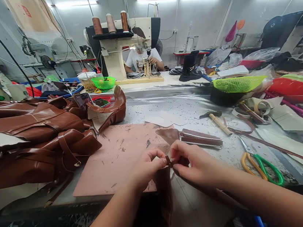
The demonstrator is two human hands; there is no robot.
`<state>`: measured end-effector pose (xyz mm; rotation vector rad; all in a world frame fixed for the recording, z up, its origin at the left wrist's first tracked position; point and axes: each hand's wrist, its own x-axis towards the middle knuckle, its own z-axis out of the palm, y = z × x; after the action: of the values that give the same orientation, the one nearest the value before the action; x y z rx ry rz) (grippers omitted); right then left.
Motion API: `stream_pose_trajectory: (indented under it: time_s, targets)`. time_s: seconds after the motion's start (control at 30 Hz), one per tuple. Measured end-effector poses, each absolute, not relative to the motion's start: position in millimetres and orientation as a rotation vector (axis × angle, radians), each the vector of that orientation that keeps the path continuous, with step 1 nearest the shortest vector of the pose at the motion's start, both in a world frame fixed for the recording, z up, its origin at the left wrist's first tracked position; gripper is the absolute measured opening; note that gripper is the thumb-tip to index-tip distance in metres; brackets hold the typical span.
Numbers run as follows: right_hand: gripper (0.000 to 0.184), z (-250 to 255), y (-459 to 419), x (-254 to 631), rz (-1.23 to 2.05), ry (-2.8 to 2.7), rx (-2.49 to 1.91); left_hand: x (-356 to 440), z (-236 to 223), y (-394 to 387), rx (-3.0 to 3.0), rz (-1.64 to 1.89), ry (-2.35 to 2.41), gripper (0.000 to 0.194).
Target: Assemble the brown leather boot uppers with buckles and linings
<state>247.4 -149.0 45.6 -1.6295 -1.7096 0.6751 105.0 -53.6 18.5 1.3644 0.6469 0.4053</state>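
Together, the left hand (150,165) and right hand (194,161) pinch the brown leather strap (168,160), at six o'clock from the flat leather piece (168,135); close fingertip grips should limit twisting.

Offers no word or number legible with certainty. On the pale hanging sheet (37,22) at upper left, bears a slanted red square (25,10) with light, letter-like strokes, too coarse to spell out. On the light cup (16,92) at left, carries a small green emblem (25,94) resembling the Starbucks logo, with lettering too small to read. On the white T-shirt (131,59) of the person (159,65) behind the sewing machine (116,55), displays dark print (139,61), too blurred to decipher.
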Motion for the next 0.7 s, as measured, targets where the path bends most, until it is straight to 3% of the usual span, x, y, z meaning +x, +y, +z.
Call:
stream_pose_trajectory:
  time_s: [0.7]
  targets:
    - [0.018, 45.3, -154.3, 247.6, 0.656, -1.702, -1.63, 106.7, 24.8, -57.4, 1.523, 0.379, 0.7, 0.014]
